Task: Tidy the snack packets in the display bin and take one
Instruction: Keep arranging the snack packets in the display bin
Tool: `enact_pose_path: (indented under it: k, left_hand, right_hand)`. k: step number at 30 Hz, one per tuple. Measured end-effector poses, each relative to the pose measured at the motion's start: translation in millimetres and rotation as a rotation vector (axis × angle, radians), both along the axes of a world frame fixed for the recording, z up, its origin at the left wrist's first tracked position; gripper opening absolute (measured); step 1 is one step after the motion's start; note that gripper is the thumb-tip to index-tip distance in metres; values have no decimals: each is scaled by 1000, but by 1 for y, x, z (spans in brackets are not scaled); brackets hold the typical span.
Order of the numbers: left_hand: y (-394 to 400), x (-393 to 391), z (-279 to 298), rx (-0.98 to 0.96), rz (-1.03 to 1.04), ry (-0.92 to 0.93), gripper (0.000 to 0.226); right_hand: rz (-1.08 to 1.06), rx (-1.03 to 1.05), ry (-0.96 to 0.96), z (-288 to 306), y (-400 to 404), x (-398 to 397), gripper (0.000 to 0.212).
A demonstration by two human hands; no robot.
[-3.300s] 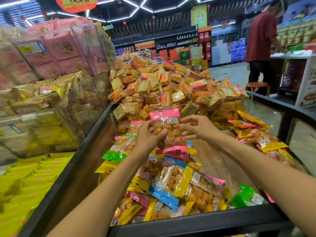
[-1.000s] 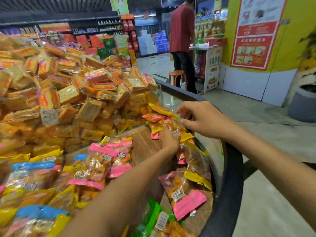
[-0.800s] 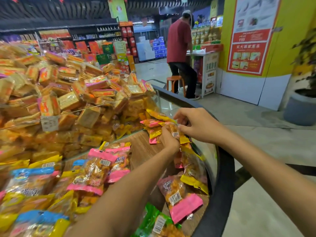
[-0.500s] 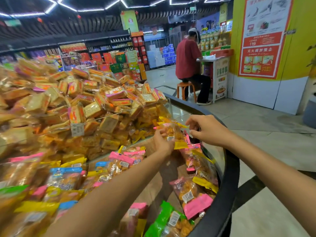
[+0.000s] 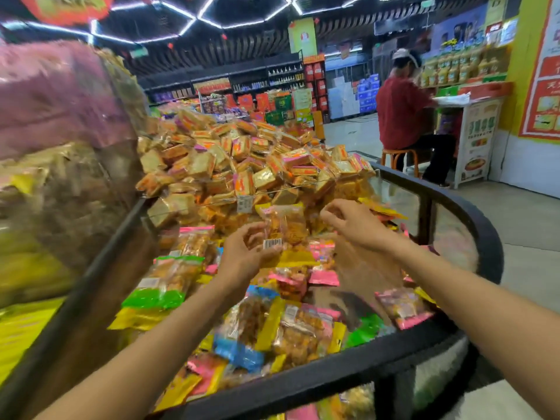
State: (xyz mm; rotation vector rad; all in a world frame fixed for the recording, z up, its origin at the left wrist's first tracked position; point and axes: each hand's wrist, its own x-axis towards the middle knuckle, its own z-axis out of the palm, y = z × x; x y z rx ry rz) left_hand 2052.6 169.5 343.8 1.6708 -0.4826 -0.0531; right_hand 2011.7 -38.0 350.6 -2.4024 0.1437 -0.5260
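My left hand [image 5: 242, 256] pinches a clear snack packet with yellow ends [image 5: 286, 225] by its lower part, holding it upright above the middle of the display bin [image 5: 330, 374]. A barcode label shows by my thumb. My right hand [image 5: 353, 227] hovers just right of the packet with its fingers loosely curled, apart from it and holding nothing. Below lie several loose packets with pink, yellow, blue and green ends [image 5: 272, 325], heaped on the bin's wooden floor.
A clear divider holds back a tall heap of small orange and gold packs [image 5: 242, 165] behind the bin. Clear bins of pink and yellow bags [image 5: 60, 140] stand at the left. A person in red [image 5: 403, 116] sits on a stool at the back right.
The yellow-ended packet has come from the bin's right edge to above its middle, held in my left hand. My right hand has let go of it. The view has swung left.
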Motion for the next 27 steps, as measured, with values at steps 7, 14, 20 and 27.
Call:
enact_pose_path:
  k: [7,14,20,27]
  left_hand:
    - [29,12,-3,69,-33,4,44]
    - [27,22,-6,117,-138,83,41]
    - [27,25,-6,10,-46,76,24]
    - [30,26,-3,-46,-14,41,42]
  right_hand:
    - [86,959,90,-5,75,52,57]
    - [190,923,-21,-10,61,48,23]
    - [326,870,0,-9,78,43,12]
    - [328,883,10,-8,80,43,24]
